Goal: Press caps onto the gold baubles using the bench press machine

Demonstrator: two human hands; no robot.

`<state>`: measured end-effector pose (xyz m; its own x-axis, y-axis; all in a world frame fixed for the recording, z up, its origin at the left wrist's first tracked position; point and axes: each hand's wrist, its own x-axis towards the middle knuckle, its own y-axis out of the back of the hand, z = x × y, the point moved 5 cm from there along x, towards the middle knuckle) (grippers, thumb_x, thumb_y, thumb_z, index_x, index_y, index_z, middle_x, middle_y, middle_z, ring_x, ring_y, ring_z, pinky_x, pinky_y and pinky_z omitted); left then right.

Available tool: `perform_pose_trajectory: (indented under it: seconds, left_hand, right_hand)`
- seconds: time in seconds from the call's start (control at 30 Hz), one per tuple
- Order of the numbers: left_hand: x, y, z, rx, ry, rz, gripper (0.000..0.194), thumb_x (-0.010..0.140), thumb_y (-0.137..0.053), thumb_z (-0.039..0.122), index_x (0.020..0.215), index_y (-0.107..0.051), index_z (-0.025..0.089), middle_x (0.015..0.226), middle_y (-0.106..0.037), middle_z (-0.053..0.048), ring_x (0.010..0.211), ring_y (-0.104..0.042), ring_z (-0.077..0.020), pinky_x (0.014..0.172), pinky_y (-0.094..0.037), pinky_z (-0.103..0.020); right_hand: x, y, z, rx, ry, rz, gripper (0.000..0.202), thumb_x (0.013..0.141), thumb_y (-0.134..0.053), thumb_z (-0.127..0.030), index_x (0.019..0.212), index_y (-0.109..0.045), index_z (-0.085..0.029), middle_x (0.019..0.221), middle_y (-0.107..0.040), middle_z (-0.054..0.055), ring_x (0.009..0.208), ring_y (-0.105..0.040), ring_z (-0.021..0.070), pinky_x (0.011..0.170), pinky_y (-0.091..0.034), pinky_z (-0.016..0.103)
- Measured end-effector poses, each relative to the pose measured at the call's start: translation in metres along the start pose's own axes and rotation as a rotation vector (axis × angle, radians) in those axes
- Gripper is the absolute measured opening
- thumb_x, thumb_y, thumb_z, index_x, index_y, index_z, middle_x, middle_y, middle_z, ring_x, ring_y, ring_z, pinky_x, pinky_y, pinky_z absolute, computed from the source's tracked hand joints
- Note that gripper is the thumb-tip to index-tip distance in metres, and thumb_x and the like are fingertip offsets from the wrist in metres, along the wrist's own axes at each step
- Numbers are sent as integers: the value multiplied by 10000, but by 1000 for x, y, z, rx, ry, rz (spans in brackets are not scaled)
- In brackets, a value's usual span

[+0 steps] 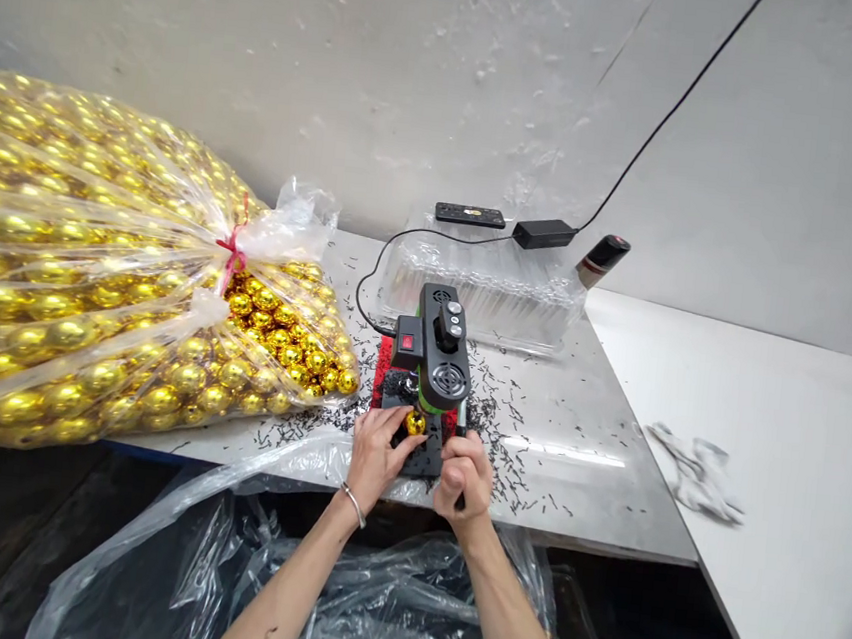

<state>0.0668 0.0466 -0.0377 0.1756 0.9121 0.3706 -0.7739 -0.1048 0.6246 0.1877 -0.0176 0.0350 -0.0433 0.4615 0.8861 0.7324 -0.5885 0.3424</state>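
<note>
A small black bench drill press (444, 346) with a red switch stands on the table. My left hand (380, 453) pinches a shiny gold ball (415, 422) under the machine's head, above its dark base (423, 460). Whether the tool touches the ball is hidden by the head. My right hand (466, 479) is wrapped round the black-gripped lever (462, 421) on the machine's right side. Many short black bits (513, 469) lie scattered about the base.
A large clear bag of gold balls (97, 298), tied with red string, fills the left. Behind the machine lies a clear plastic pack (485, 290), with a power adapter (545, 234), a phone (470, 214) and a dark can (602, 260). Gloves (697, 473) lie right; plastic sheeting (385, 587) hangs below.
</note>
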Motion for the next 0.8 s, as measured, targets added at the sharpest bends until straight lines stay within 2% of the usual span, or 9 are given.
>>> perform_pose_trajectory:
  seconds: [0.17, 0.23, 0.33, 0.4, 0.5, 0.57, 0.63, 0.7, 0.8]
  left_hand:
    - [-14, 14, 7, -62, -37, 27, 310, 884, -644, 358, 1141, -662, 186, 1084, -719, -109, 998, -633, -260, 923, -459, -442]
    - [-37, 23, 11, -94, -111, -62, 352, 898, -623, 362, 1213, -628, 205, 1132, -705, -111, 1046, -630, -255, 950, -468, -433]
    - [-75, 37, 16, -91, -211, -279, 546, 857, -666, 421, 1360, -528, 258, 1219, -674, -104, 1093, -627, -257, 961, -493, -422]
    - [-85, 50, 15, -50, -228, -301, 651, 808, -702, 485, 1390, -498, 275, 1235, -665, -106, 1093, -628, -274, 945, -506, -431]
    - [-62, 71, 10, 43, -213, -114, 490, 886, -616, 444, 1335, -549, 256, 1223, -662, -117, 1112, -614, -277, 963, -489, -431]
    - [-29, 81, 2, 161, -143, 55, 386, 939, -539, 381, 1293, -578, 232, 1223, -649, -137, 1129, -596, -286, 983, -464, -443]
    - [4, 84, -9, 317, -38, 136, 367, 945, -517, 374, 1256, -594, 195, 1195, -646, -163, 1099, -598, -307, 956, -463, -453]
    - [30, 79, -20, 469, 64, 90, 349, 953, -492, 357, 1221, -599, 160, 1100, -668, -167, 988, -629, -295, 881, -481, -420]
    - [50, 68, -30, 618, 138, -70, 302, 953, -470, 278, 1189, -591, 135, 1010, -676, -148, 852, -646, -257, 786, -488, -360]
  right_hand:
    - [43, 19, -16, 99, -224, 51, 299, 931, -368, -103, 658, -422, -212, 642, -479, 5, 635, -511, 134, 546, -386, 281]
    - [54, 23, -21, 108, -245, 50, 300, 929, -373, -90, 659, -420, -210, 629, -464, -2, 630, -505, 130, 554, -379, 285]
    - [56, 22, -24, 111, -237, 48, 293, 928, -382, -81, 668, -423, -207, 641, -469, 0, 628, -492, 125, 554, -367, 284]
    - [52, 20, -23, 116, -232, 63, 300, 925, -388, -75, 657, -416, -208, 636, -462, -2, 639, -496, 128, 561, -366, 284]
    - [47, 18, -20, 139, -233, 97, 314, 925, -386, -78, 640, -412, -209, 632, -458, -5, 640, -494, 130, 570, -366, 285]
    - [45, 17, -19, 144, -247, 101, 315, 928, -383, -92, 638, -419, -210, 647, -475, 2, 640, -492, 134, 569, -366, 289]
    - [45, 17, -20, 139, -252, 95, 315, 929, -385, -101, 637, -422, -212, 651, -478, 5, 641, -494, 139, 568, -366, 292]
    - [45, 17, -21, 128, -244, 91, 312, 927, -388, -96, 640, -419, -213, 643, -468, 1, 642, -497, 139, 568, -366, 289]
    - [46, 17, -23, 107, -240, 72, 308, 926, -377, -88, 647, -419, -214, 648, -475, 4, 647, -505, 140, 568, -375, 288]
